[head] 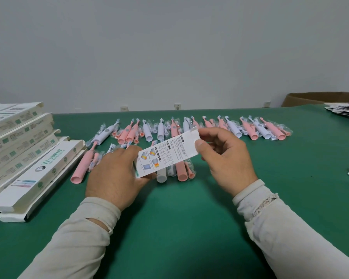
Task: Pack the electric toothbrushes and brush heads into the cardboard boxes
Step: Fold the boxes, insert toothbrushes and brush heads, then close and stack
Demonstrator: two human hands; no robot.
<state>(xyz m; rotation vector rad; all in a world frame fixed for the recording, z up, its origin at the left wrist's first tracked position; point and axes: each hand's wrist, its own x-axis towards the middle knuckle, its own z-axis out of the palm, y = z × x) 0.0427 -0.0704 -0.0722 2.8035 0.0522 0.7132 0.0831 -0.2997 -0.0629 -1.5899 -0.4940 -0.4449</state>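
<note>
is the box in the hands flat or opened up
Flat, it seems: the box shows one printed face between the left hand and right hand.

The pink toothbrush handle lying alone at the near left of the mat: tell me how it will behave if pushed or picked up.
The pink toothbrush handle looks round and tapered, so a sideways push would probably roll it in a curve. Its open, hollow-looking end suggests that it is light for its size. It appears to be smooth, rigid plastic, so it should stay stiff but may slip in a loose hold.

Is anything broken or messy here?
Yes, the left sleeve has a tear near the cuff, and the right sleeve is frayed there. The boxes lie in a slanted, uneven stack. The toothbrushes look fine.
</note>
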